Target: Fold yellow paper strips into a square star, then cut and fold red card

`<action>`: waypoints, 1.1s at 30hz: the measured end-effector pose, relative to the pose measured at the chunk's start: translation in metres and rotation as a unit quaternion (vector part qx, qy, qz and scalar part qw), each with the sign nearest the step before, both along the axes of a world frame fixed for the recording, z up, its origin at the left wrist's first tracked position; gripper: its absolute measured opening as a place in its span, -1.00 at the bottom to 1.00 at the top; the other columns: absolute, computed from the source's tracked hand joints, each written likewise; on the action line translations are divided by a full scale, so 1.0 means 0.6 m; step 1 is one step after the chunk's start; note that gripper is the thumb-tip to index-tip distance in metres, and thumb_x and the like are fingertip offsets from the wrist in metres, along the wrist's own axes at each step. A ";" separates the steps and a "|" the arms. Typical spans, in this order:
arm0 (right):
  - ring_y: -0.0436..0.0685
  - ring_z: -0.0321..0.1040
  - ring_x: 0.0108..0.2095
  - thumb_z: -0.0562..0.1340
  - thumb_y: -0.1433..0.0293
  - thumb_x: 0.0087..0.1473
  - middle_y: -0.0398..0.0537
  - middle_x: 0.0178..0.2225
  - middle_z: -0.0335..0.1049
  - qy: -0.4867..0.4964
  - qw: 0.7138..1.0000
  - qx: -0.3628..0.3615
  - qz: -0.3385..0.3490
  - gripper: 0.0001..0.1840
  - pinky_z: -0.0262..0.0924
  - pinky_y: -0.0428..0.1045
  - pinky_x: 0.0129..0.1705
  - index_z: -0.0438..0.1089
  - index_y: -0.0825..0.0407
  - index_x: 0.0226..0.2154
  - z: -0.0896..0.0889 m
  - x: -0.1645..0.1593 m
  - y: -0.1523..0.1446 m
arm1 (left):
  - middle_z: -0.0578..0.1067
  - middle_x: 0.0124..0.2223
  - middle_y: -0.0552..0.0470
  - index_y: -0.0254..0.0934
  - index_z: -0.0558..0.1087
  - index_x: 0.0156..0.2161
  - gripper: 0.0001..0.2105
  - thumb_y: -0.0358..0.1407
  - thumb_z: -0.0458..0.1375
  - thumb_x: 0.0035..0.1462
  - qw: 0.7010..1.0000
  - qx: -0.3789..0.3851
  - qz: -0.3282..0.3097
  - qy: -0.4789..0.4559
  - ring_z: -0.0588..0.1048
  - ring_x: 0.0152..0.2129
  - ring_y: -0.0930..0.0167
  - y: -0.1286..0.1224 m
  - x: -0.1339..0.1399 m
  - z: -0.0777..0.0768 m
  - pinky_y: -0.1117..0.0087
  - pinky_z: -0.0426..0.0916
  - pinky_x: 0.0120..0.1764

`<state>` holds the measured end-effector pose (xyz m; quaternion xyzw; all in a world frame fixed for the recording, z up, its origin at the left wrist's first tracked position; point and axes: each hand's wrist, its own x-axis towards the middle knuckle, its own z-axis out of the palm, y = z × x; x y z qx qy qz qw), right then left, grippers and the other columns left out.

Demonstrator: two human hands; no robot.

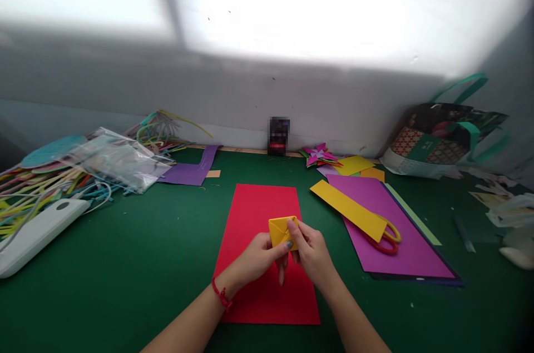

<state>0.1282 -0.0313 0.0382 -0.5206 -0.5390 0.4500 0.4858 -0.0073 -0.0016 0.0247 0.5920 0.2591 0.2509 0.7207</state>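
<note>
Green table [167, 269], pale wall [233, 89] behind it; strong light on the wall's upper part. Red sheet [267, 200] on the table beneath both hands, reaching beyond the fingertips and back under the left wrist.

Left hand [259, 253]: closed on the near left part of a small yellow fold [277, 229], thumb laid across its front. Red bracelet [221, 294] at this wrist. Right hand [312, 247]: pinching the right edge of the same fold, finger on its face. Crossing crease lines visible on the fold. It sits between the two hands, over the red sheet; whether any finger touches the sheet, cannot tell.

Right of the right hand: purple sheet [404, 255] on a dark one, with a yellow strip [348, 208] over its left part. Scissors [391, 251], yellow and red handles, show from under the strip's near end. Farther right, a pen [464, 233]; beyond that hand, a paper star [317, 155] and, toward the right, a bag [429, 144].

Left of the left hand, well apart: white device [45, 233], with coloured strips [25, 192] and a clear pouch [119, 158] past it. Violet paper [187, 173] beyond the left hand. Straight beyond both hands, at the wall, a dark blurred-out object [278, 142].
</note>
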 end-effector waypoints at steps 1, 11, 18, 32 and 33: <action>-0.08 0.04 -0.72 0.02 0.14 0.12 -0.26 -0.75 0.07 -0.005 1.000 0.004 -0.004 -0.60 -0.07 -0.16 -0.69 0.16 0.03 -0.61 0.000 0.001 0.000 | 0.42 -0.57 0.06 -0.37 0.36 -0.40 -0.69 -0.13 -0.03 0.14 1.000 0.008 0.008 -0.003 0.40 -0.67 0.49 -0.001 0.003 -0.002 0.45 0.30 -0.44; -0.08 0.02 -0.80 0.03 0.13 0.11 -0.28 -0.81 0.05 -0.045 0.999 -0.009 -0.030 -0.59 -0.09 -0.15 -0.74 0.19 0.03 -0.61 -0.008 0.003 0.000 | 0.39 -0.65 0.08 -0.38 0.34 -0.52 -0.58 -0.05 -0.06 0.13 1.000 -0.020 -0.002 0.004 0.38 -0.76 0.51 0.001 0.007 -0.014 0.48 0.26 -0.51; -0.07 0.02 -0.82 0.01 0.09 0.10 -0.32 -0.79 0.14 0.027 0.999 -0.046 -0.001 -0.68 -0.11 -0.18 -0.79 0.16 0.00 -0.42 -0.009 0.004 0.002 | 0.39 -0.69 0.06 -0.37 0.32 -0.58 -0.55 -0.08 -0.10 0.17 0.999 -0.019 0.018 -0.026 0.35 -0.78 0.51 -0.001 0.014 -0.015 0.49 0.26 -0.54; -0.11 -0.01 -0.76 0.13 0.16 0.04 -0.32 -0.74 0.14 0.099 0.995 -0.023 -0.002 -0.70 -0.12 -0.19 -0.74 0.18 0.03 -0.27 -0.012 0.011 0.011 | 0.37 -0.55 0.04 -0.39 0.34 -0.46 -0.61 -0.08 -0.09 0.15 0.995 -0.024 0.061 -0.078 0.38 -0.72 0.48 -0.003 0.020 -0.021 0.44 0.30 -0.56; -0.11 -0.01 -0.77 0.14 0.16 0.03 -0.33 -0.75 0.13 0.094 0.995 -0.021 -0.015 -0.69 -0.12 -0.19 -0.74 0.18 0.03 -0.27 -0.013 0.012 0.011 | 0.37 -0.55 0.04 -0.38 0.34 -0.45 -0.61 -0.07 -0.08 0.15 0.995 -0.016 0.065 -0.071 0.38 -0.72 0.49 -0.005 0.021 -0.021 0.45 0.29 -0.56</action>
